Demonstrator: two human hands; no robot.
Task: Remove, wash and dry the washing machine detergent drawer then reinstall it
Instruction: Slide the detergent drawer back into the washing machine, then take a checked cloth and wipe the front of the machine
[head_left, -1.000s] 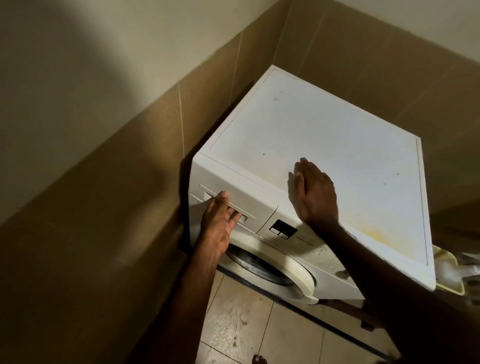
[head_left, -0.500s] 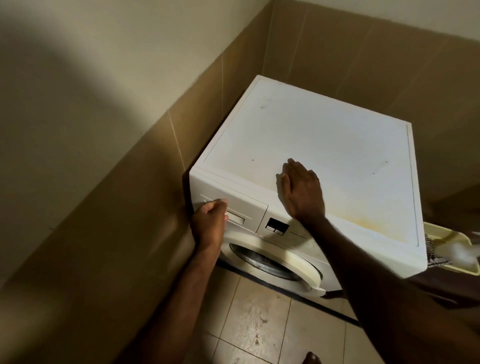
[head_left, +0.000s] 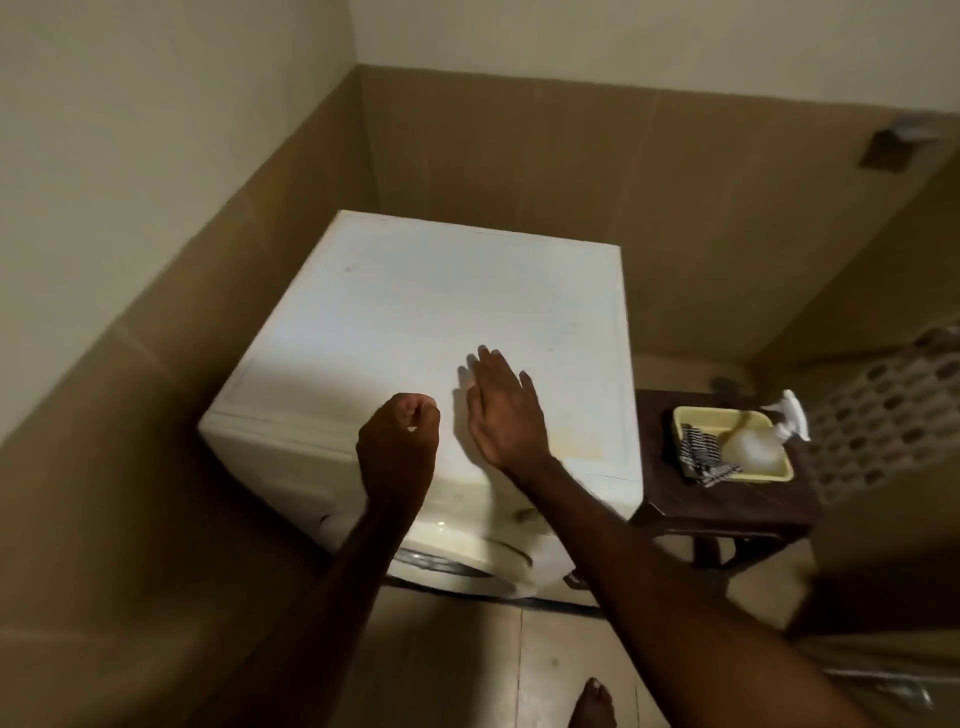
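The white washing machine (head_left: 415, 312) stands in a tiled corner, seen from above. Its front panel (head_left: 280, 478) is steeply foreshortened and blurred, so I cannot make out the detergent drawer on it. My left hand (head_left: 400, 447) is curled into a fist over the machine's front top edge, with nothing visible in it. My right hand (head_left: 501, 410) lies flat, fingers apart, on the top near the front. The round door (head_left: 467, 561) shows below my forearms.
To the machine's right, a dark wooden stool (head_left: 727, 509) carries a yellow tray (head_left: 691, 415) holding a striped cloth (head_left: 701, 457) and a spray bottle (head_left: 758, 441). A perforated basket (head_left: 893, 410) stands further right. Tan tiled walls close in at left and behind. My foot (head_left: 592, 701) is on the floor.
My left hand has left the drawer handle on the front panel and risen, closed into a fist, above the top edge. The view has tilted to look down from above. My right hand stays flat on top.
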